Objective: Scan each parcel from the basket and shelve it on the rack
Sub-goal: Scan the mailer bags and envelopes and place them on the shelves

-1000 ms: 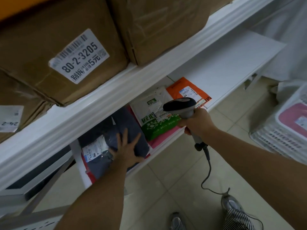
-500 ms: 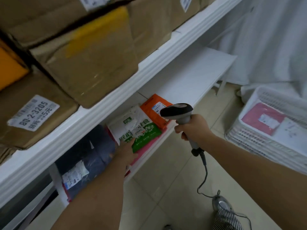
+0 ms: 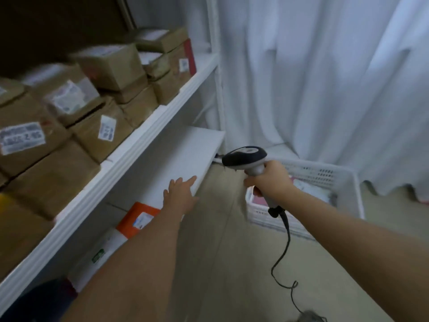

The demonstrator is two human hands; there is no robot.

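Note:
My right hand (image 3: 270, 181) grips the handle of a black and grey barcode scanner (image 3: 245, 156), its cord hanging to the floor. My left hand (image 3: 180, 196) is empty, fingers straight, over the front edge of the bare lower shelf (image 3: 185, 149) of the white rack. On that shelf behind my left forearm lie an orange parcel (image 3: 137, 217) and a white and green parcel (image 3: 99, 254). The white plastic basket (image 3: 325, 175) stands on the floor at the right, behind my right hand, with a pink parcel (image 3: 258, 199) and pale parcels inside.
Brown cardboard boxes (image 3: 76, 126) with white labels crowd the upper shelf (image 3: 130, 154). A white rack post (image 3: 216, 73) rises at the shelf's far end. White curtains (image 3: 325, 70) hang behind the basket. The tiled floor (image 3: 220, 252) lies between rack and basket.
My left hand has left the dark parcel and moved right along the lower shelf, empty. The view has swung right, bringing the basket and curtains in. The scanner stays in my right hand.

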